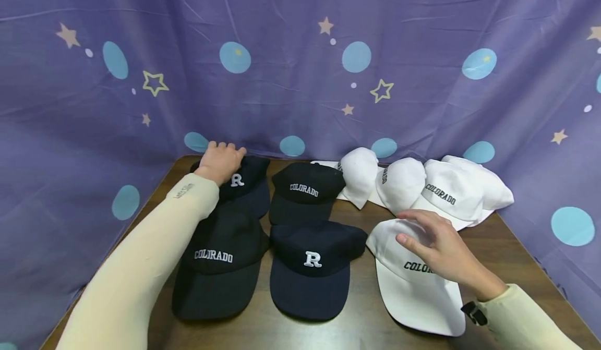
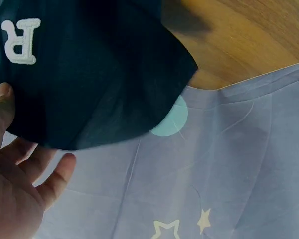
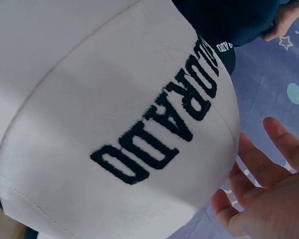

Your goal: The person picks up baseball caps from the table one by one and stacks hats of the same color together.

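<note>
My left hand (image 1: pixel 220 162) is at the back left, on a navy cap (image 1: pixel 253 175) with a white R on its front. In the left wrist view the thumb lies on the front of that cap (image 2: pixel 104 84) while the other fingers pass behind its edge, pinching it. Over the front-right white cap (image 1: pixel 418 303), lettered COLORADO in dark thread, my right hand (image 1: pixel 443 248) has its thumb and fingers spread apart. From the right wrist, those fingers are beside the crown of the white cap (image 3: pixel 114 99), and part of the lettering is hidden in the head view.
Black COLORADO caps stand front left (image 1: pixel 220 287) and back centre (image 1: pixel 305 209). Between them and the white cap is another navy R cap (image 1: pixel 310 292). Several white caps (image 1: pixel 404 183) overlap along the back right. A purple patterned cloth (image 1: pixel 291 105) hangs behind the wooden table (image 1: pixel 366 324).
</note>
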`<state>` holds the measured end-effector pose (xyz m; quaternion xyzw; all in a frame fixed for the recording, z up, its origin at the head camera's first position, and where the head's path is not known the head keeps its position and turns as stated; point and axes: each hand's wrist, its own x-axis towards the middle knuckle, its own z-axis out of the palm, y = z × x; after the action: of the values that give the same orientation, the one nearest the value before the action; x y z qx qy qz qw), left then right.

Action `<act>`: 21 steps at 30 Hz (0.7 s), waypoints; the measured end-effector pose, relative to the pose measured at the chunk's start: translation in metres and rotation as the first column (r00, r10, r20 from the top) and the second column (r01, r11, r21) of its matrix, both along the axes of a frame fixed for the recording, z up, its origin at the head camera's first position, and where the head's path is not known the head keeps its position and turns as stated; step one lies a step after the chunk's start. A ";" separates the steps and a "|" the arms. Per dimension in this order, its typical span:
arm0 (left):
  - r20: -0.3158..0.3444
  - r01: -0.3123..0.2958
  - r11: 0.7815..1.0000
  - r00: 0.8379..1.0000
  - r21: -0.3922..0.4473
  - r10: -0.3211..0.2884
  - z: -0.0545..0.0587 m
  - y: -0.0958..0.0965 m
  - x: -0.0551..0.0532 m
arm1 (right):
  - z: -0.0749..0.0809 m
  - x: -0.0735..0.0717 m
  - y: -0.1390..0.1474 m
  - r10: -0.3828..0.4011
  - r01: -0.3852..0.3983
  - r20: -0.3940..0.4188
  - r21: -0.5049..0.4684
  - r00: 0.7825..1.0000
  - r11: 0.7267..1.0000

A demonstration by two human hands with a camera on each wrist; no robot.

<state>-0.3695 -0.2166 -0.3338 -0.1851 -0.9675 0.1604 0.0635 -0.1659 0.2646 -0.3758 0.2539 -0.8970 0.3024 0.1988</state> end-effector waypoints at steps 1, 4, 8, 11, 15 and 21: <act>-0.010 0.002 1.000 1.000 0.009 -0.002 0.001 -0.001 0.001 | 0.000 0.000 0.000 0.000 0.000 0.001 0.000 1.000 1.000; -0.046 0.002 0.998 0.999 0.065 0.001 0.006 -0.005 0.004 | 0.001 0.000 -0.001 -0.004 0.004 0.008 0.000 1.000 1.000; -0.095 0.010 0.985 0.995 0.171 0.006 0.014 -0.011 0.009 | 0.002 0.001 -0.001 -0.010 0.010 0.013 -0.001 1.000 1.000; -0.114 0.022 0.968 0.993 0.249 0.007 0.019 -0.015 0.013 | 0.002 0.001 -0.001 -0.011 0.011 0.016 -0.005 1.000 1.000; -0.104 0.038 0.934 0.995 0.355 -0.001 0.026 -0.019 0.017 | 0.002 0.000 0.000 -0.002 0.003 0.019 -0.016 1.000 1.000; -0.040 0.015 0.819 0.999 0.573 0.010 0.035 -0.020 0.019 | 0.002 -0.001 0.002 0.002 -0.001 0.024 -0.033 1.000 0.999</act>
<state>-0.3510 -0.2370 -0.2987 -0.1553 -0.9691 -0.1341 0.1365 -0.1665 0.2665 -0.3737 0.2477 -0.8939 0.3206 0.1920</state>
